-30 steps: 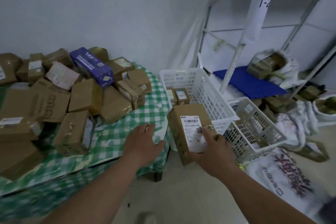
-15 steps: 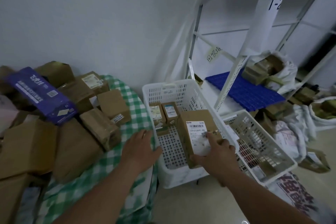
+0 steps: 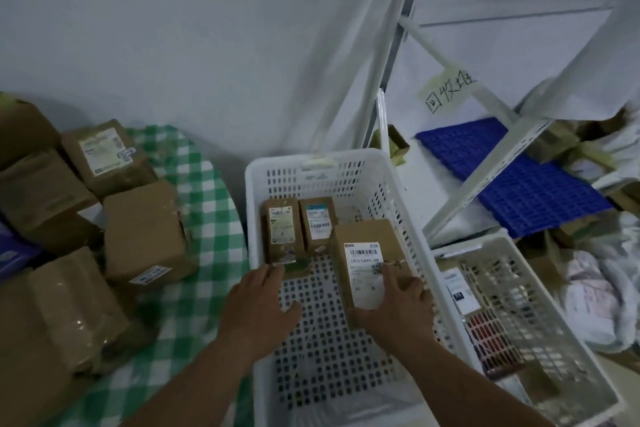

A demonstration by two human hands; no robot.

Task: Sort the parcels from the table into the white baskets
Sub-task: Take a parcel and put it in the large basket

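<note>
Three labelled cardboard parcels [image 3: 365, 260] are counted inside the nearer of two white baskets [image 3: 346, 163], six brown boxes [image 3: 145, 232] are made out on the checked table at left, and two hands [image 3: 258, 305] are seen

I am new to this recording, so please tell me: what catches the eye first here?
The right hand grips a labelled brown parcel inside the near white basket, beside two smaller parcels. The left hand hovers open over the basket's left side. Brown boxes crowd the green checked table on the left.
</note>
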